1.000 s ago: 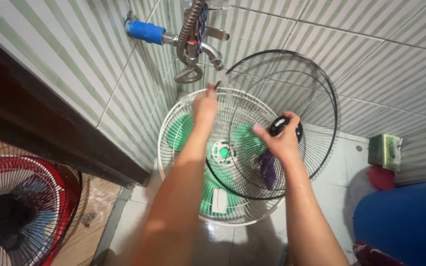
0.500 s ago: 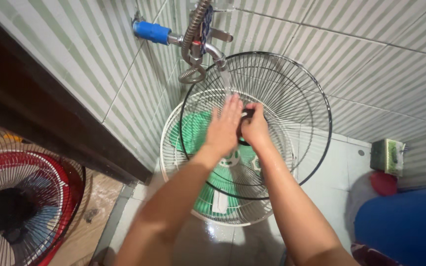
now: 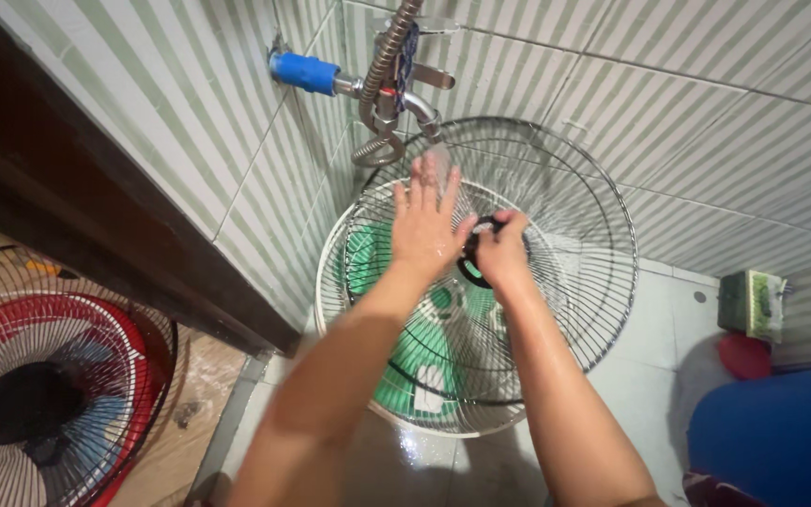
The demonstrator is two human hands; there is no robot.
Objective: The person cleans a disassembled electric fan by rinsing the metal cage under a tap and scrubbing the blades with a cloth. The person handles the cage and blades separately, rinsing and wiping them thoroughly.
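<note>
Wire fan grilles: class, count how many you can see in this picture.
3. A black wire grille held under the tap by both hands, a white wire grille leaning behind it over the green blades, and a red-rimmed grille at lower left. Others may be hidden.

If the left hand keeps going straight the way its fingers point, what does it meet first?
Probably the metal tap: the left hand lies open on the black fan guard, fingers pointing up at the spout. Depth is unclear.

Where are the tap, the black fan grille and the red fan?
tap [image 3: 421, 108], head view, on its metal spout.
black fan grille [image 3: 574, 235], head view, on its wire ribs.
red fan [image 3: 96, 324], head view, on its red guard.
</note>
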